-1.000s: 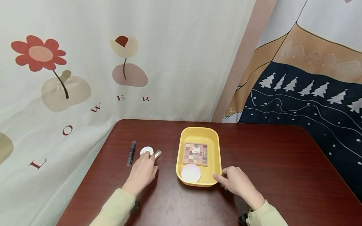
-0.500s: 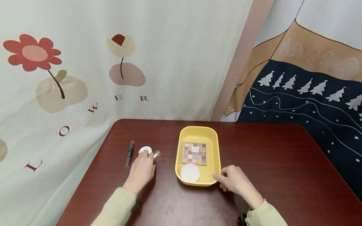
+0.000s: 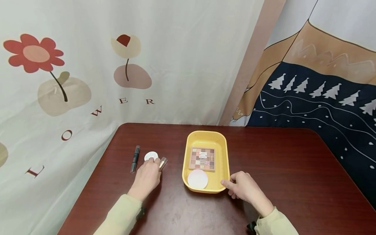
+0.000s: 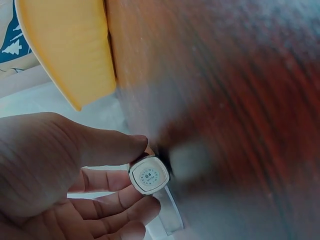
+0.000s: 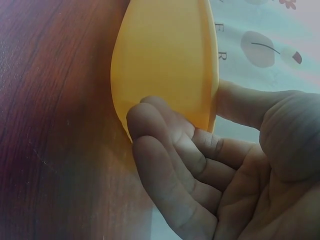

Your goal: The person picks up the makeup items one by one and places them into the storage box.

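My left hand (image 3: 147, 178) pinches a lipstick tube (image 3: 163, 164) between thumb and fingers, low over the table. Its squarish end (image 4: 150, 175), marked 04, faces the left wrist camera. Just beyond those fingers lies a white round case (image 3: 151, 155), partly covered by them. My right hand (image 3: 246, 188) grips the near right corner of a yellow tray (image 3: 184, 163), thumb over the rim and fingers against the outer wall (image 5: 165, 55). Inside the tray are an eyeshadow palette (image 3: 202, 160) and a pale round disc (image 3: 197, 179).
A dark pen-like stick (image 3: 135, 159) with clear ends lies left of the white case. The brown table (image 3: 276, 163) reaches back to a printed curtain (image 3: 188, 65).
The lipstick has turned slightly in my left fingers and its outer end sits a little lower. My right hand keeps its grip on the tray.
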Motion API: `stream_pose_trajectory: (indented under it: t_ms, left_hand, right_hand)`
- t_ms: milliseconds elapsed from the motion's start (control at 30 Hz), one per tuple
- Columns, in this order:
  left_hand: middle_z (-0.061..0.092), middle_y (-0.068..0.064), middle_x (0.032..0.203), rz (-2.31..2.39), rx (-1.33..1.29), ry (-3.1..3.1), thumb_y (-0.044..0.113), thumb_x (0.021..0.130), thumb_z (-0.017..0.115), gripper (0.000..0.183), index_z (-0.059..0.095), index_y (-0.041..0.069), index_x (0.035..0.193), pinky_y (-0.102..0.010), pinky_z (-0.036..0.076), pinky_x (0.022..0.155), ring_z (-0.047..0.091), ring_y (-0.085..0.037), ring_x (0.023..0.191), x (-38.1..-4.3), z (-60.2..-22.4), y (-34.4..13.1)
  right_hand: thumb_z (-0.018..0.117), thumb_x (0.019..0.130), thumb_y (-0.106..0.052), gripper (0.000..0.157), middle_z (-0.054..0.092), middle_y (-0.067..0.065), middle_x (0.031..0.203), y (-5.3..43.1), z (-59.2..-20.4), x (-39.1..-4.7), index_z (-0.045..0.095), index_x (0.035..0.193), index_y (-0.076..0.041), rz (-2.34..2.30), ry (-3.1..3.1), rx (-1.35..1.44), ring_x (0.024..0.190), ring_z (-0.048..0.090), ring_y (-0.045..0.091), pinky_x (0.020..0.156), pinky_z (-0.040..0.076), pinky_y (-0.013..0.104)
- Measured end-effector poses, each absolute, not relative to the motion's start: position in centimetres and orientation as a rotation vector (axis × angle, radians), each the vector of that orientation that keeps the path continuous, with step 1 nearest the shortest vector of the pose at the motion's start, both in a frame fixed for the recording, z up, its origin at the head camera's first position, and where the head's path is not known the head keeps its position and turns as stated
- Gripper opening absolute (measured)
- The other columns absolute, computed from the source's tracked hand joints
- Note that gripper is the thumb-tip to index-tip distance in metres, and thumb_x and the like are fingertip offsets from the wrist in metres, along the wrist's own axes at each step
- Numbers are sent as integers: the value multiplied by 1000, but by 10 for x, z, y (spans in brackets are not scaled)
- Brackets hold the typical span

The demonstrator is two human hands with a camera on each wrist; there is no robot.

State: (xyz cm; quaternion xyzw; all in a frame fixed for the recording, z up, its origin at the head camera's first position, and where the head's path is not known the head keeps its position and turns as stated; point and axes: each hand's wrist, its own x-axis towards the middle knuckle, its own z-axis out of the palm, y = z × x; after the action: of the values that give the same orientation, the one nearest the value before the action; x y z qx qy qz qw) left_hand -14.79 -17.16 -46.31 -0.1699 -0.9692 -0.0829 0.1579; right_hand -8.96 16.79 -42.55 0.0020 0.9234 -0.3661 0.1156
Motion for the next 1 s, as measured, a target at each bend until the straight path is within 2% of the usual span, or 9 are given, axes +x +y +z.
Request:
stream_pose_trajectory:
  t_ms: [300,733,1000]
  left_hand:
    - [58,-17,78,-298,-466,-2799,-1,72,84,33,61,-3,95,-49,55,56,65,-37,67,-147,-463,-173]
    - [55,-13,74,-309,-505,-2774,-2,72,81,26,58,0,85,-49,54,57,62,-35,65,-145,-465,-175]
    - [54,-12,74,-332,-520,-2763,-2,72,81,27,57,1,83,-48,54,59,63,-33,67,-141,-462,-171]
  right_hand:
    - [74,95,-25,32,61,-1,54,168,-426,-89,67,68,-8,-1074,2702,23,48,60,14,54,51,29]
    - [74,95,-27,34,61,-2,53,168,-426,-89,67,68,-9,-1060,2710,12,48,60,14,54,50,29]
    - [74,95,-27,34,61,-2,53,168,-425,-89,66,68,-9,-1051,2711,20,48,60,14,55,50,30]
